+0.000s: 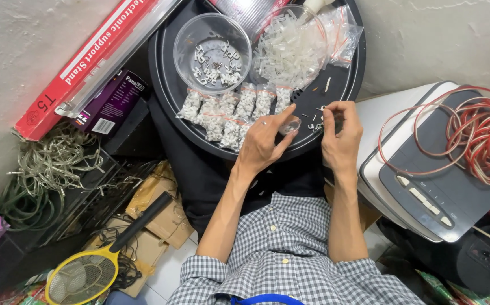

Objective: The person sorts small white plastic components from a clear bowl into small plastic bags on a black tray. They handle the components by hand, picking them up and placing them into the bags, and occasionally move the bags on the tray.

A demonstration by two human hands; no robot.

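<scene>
A small clear plastic zip bag [289, 125] sits pinched between the thumb and fingers of the left hand [265, 141], held just above the near edge of a round black tray [166, 85] that rests on the person's lap. The right hand [340, 133] is beside it, its fingertips closed around what looks like a tiny white clip, though the piece is too small to make out surely; a few more loose white clips [314, 125] lie on the tray between the two hands.

Behind the left hand, two rows of filled little bags with red seal strips [231, 110] lie side by side on the tray, each packed with white clips, so a good part of the bagging looks done. Much is left, by the look of it: a clear round bowl [214, 53] at the far side holds a scatter of white clips, and next to it a second clear bowl heaped with translucent white plastic pieces [290, 48] is nearly full. A bundle of empty zip bags [344, 25] lies at the tray's far right rim.

To the left a long red cardboard box [81, 62] leans on the wall above a tangle of pale wire [47, 164]; a yellow racket-shaped swatter [87, 274] lies on the floor. To the right, coiled red-and-white cable [477, 135] rests on a grey-and-white appliance [426, 186].
</scene>
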